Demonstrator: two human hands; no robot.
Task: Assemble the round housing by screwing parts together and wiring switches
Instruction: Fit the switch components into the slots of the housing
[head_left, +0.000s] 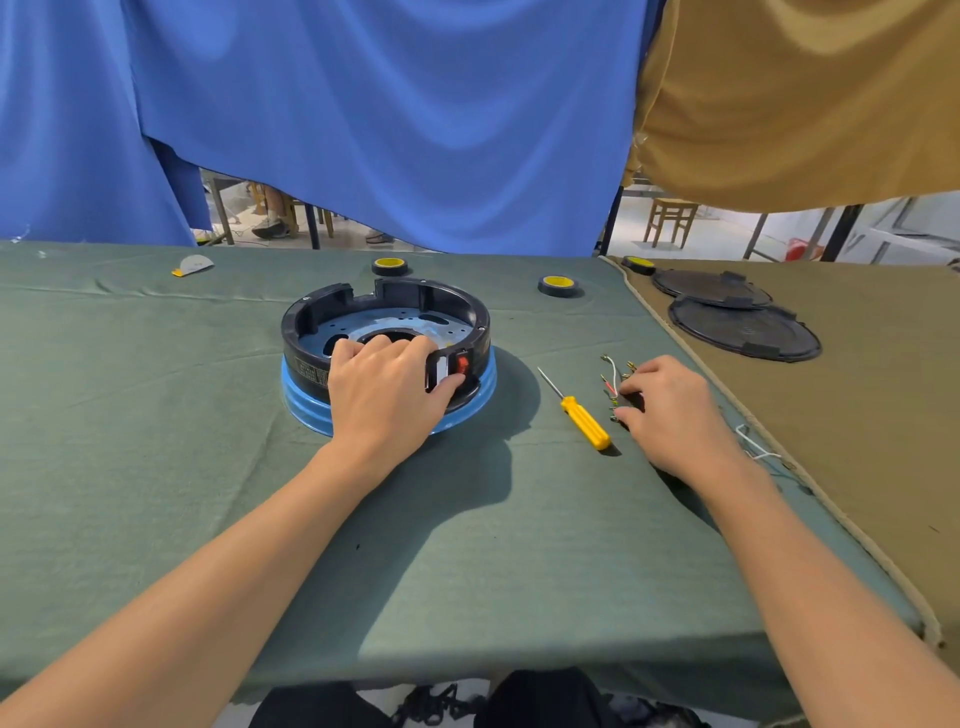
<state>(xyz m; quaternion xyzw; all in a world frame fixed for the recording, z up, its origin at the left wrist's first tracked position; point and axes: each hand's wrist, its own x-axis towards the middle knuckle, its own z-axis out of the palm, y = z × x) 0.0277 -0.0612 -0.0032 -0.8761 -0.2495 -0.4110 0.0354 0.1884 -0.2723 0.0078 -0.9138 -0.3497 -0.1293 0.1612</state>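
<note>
The round housing, a black ring on a blue base, sits on the green cloth at the centre. My left hand grips its near rim, fingers curled over into the inside, thumb by a red switch set in the wall. To the right, my right hand lies over a small dark switch part with red, white and green wires, fingertips pinching it on the cloth. A yellow-handled screwdriver lies between the two hands.
Two black-and-yellow tape rolls lie behind the housing, a third tape roll at the brown cloth's corner. Two black round covers rest on the brown cloth at right. A white wire lies by the seam. A grey scrap lies far left.
</note>
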